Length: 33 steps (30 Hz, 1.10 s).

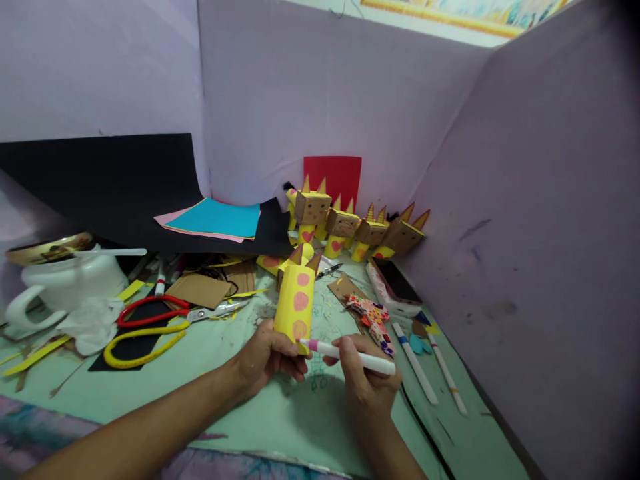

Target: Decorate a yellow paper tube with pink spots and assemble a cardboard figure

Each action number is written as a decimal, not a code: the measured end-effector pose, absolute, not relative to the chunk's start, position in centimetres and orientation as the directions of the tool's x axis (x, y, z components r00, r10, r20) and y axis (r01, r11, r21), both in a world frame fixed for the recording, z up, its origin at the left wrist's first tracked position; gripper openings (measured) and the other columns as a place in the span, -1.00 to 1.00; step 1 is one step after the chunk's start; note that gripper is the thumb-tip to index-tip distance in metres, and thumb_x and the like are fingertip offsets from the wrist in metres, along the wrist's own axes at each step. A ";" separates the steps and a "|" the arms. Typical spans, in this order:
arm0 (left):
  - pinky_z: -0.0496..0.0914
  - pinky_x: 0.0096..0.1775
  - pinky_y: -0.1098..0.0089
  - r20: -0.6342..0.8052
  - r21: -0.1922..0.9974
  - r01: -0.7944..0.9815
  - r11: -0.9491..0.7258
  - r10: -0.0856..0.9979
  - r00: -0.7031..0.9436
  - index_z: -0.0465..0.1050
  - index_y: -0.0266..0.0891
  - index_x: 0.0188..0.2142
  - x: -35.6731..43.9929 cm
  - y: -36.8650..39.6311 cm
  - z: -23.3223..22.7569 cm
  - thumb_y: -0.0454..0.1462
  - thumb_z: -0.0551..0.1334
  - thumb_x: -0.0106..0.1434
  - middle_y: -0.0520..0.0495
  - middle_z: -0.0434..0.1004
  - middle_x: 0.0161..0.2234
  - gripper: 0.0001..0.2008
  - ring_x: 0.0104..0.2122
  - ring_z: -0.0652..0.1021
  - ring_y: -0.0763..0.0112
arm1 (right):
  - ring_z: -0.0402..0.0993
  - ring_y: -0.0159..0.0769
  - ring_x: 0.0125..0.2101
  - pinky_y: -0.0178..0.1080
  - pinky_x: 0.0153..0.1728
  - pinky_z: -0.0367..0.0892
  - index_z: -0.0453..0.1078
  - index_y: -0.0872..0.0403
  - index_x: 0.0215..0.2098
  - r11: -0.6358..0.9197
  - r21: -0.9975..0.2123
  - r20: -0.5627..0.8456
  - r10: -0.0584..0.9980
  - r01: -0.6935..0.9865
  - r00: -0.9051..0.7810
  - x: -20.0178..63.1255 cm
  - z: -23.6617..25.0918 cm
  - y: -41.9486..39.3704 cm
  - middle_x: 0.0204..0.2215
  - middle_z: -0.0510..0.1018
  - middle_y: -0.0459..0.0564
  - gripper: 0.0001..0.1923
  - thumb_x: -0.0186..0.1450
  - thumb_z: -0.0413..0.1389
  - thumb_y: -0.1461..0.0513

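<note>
My left hand (273, 352) grips the lower end of a yellow paper animal figure (295, 300), a tube body with pink-orange spots along its back. Pointed ears and part of a cardboard head show at its far end. Between the fingers of my right hand (370, 380) is a white felt-tip marker (355, 357). Its pink tip touches the yellow paper near the bottom edge, just below the last spot. Two more markers, one blue-banded (415, 363) and one orange-banded (447, 373), lie right of my right hand.
Several finished-looking cardboard-headed figures (343, 227) stand at the back. Scissors (170, 320), cardboard scraps (200, 290) and a white pitcher (75, 280) lie or stand left. Coloured paper (215, 219) rests on a black sheet. A phone (395, 283) sits right, beside patterned paper (370, 317).
</note>
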<state>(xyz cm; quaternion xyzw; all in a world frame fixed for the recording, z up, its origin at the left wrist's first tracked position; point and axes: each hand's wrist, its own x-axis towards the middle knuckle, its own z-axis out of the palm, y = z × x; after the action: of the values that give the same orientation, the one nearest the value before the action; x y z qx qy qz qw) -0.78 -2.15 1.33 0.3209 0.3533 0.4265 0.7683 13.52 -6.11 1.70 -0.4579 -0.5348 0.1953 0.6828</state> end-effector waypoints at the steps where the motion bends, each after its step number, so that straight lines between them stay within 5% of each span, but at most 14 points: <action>1: 0.39 -0.67 0.37 -0.264 0.794 -0.431 0.428 0.882 0.389 0.45 -0.38 -0.55 -0.8 -2.2 1.3 -0.43 0.21 -0.27 -0.11 0.52 -0.65 -0.82 -0.70 0.48 0.33 | 0.32 -0.40 -0.69 -0.35 -0.63 0.21 0.38 0.10 -0.66 0.507 -0.832 0.554 0.760 0.225 0.340 13.5 1.7 -6.1 -0.73 0.42 -0.11 -0.66 0.23 0.11 0.15; 13: 0.40 -0.66 0.37 -0.268 0.792 -0.427 0.436 0.877 0.398 0.47 -0.41 -0.55 -0.8 -2.1 1.6 -0.41 0.21 -0.27 -0.15 0.54 -0.61 -0.82 -0.69 0.48 0.36 | 0.37 -0.43 -0.70 -0.40 -0.66 0.23 0.41 0.10 -0.65 0.547 -0.721 0.682 0.670 0.426 0.294 15.1 1.3 -5.5 -0.74 0.45 -0.13 -0.65 0.28 0.08 0.21; 33: 0.42 -0.66 0.38 -0.268 0.792 -0.428 0.436 0.878 0.397 0.45 -0.40 -0.52 -0.8 -2.1 1.6 -0.43 0.20 -0.24 -0.15 0.54 -0.61 -0.82 -0.70 0.49 0.35 | 0.36 -0.40 -0.72 -0.37 -0.68 0.24 0.39 0.10 -0.69 0.510 -0.780 0.619 0.714 0.361 0.328 14.7 1.3 -5.5 -0.75 0.44 -0.10 -0.58 0.29 0.07 0.14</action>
<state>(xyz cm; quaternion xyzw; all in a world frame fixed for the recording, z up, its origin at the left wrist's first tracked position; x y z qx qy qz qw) -0.84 -2.14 1.61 0.3211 0.3497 0.4232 0.7717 14.71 -5.53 1.32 -0.4765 -0.5641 0.1333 0.6610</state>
